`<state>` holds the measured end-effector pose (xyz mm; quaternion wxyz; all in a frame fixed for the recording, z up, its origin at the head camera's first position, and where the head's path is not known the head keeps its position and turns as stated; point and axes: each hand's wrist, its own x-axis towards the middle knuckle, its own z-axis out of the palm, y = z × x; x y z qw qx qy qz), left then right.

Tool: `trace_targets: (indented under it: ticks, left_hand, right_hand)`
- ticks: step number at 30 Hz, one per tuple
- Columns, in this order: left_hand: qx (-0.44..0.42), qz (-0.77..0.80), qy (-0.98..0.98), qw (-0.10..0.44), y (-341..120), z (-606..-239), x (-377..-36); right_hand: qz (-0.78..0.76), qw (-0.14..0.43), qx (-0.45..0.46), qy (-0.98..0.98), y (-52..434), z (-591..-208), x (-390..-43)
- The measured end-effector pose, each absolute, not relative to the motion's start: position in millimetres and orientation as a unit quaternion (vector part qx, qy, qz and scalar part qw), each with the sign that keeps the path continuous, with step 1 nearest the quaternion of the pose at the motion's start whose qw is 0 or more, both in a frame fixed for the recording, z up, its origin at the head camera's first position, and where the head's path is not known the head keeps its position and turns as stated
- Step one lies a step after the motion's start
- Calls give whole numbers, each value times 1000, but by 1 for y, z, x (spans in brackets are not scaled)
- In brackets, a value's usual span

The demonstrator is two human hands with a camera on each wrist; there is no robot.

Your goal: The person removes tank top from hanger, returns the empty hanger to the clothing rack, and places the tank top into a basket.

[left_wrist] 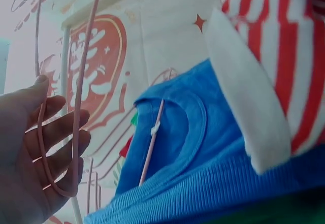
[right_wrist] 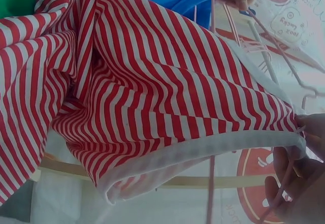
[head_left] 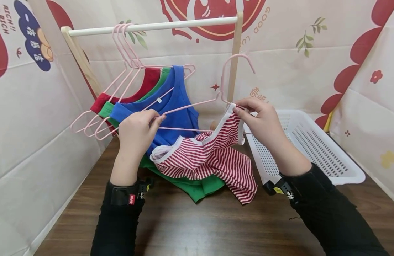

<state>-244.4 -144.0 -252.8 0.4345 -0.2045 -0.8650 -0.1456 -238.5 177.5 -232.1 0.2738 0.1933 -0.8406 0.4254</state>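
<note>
Dark wood-grain table [head_left: 184, 227], nearest the viewer: bare boards in front, two black sleeves reaching in over them.

Left hand [head_left: 137, 128]: fingers curled round the left shoulder end of a thin pink wire hanger [head_left: 197, 103], held in the air in front of the rail. In the left wrist view the wire loop [left_wrist: 61, 148] runs across the fingers [left_wrist: 56, 132].

Right hand [head_left: 259, 119]: pinches the white-trimmed edge of a red-and-white striped sleeveless top [head_left: 209, 156] at the hanger's right shoulder. In the right wrist view the trim [right_wrist: 203, 150] is drawn taut toward the fingers [right_wrist: 294, 183].

Striped top: one corner raised to the hanger, the remainder drooping onto the table, over the hem of the green garment.

White rail on a pale wooden stand [head_left: 152, 26]: carries three more pink hangers with a red garment [head_left: 145, 83], a green garment [head_left: 197, 186] and a blue sleeveless top [head_left: 174, 106], hung side by side behind the hands.

White perforated plastic basket [head_left: 315, 145]: on the table, right of the stand, just beside the right wrist.

Printed cream backdrop [head_left: 296, 71]: on all sides.
</note>
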Motion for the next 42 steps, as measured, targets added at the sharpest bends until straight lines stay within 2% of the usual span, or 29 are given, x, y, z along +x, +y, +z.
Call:
trace_targets:
  ticks: [11,18,23,42]
  left_hand:
    - [-194,-116,-875,428,-164,-256,-244]
    - [-151,-104,-872,454,-176,-253,-243]
    - [-107,-97,-887,439,-184,-253,-239]
    - [-19,-209,-884,417,-203,-241,-223]
  right_hand:
    - [419,249,179,-855,185,-233,-243]
    - [418,230,174,-861,189,-233,-243]
    - [412,224,171,-866,190,-234,-245]
    - [413,190,149,-878,200,-242,-250]
